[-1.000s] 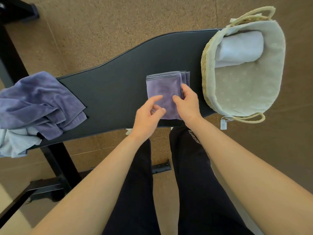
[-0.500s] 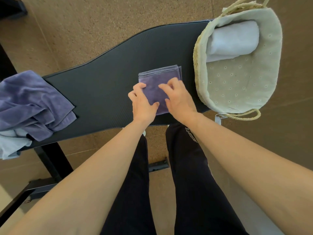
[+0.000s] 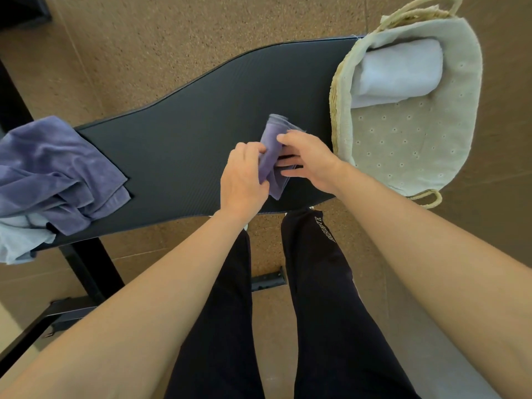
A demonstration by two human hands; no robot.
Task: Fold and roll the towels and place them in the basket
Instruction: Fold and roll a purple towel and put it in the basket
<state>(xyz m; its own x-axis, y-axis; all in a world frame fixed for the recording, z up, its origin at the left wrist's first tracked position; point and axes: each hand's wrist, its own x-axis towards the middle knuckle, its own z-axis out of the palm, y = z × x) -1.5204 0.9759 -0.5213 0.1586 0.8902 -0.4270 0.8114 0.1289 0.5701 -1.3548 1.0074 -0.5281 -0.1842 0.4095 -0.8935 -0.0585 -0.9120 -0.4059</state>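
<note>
1. Done: one rolled towel lies in the basket, far end.
2. In hand: cloth on table, just left of basket, part-rolled. Left hand curls round it; right hand pinches it.
3. Left to do: pile, far left.

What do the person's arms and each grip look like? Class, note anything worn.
The left forearm and right forearm are bare as far as the picture shows, with no sleeves. The left grip and right grip are bare hands: no gloves, rings, watch or markings visible.
</note>
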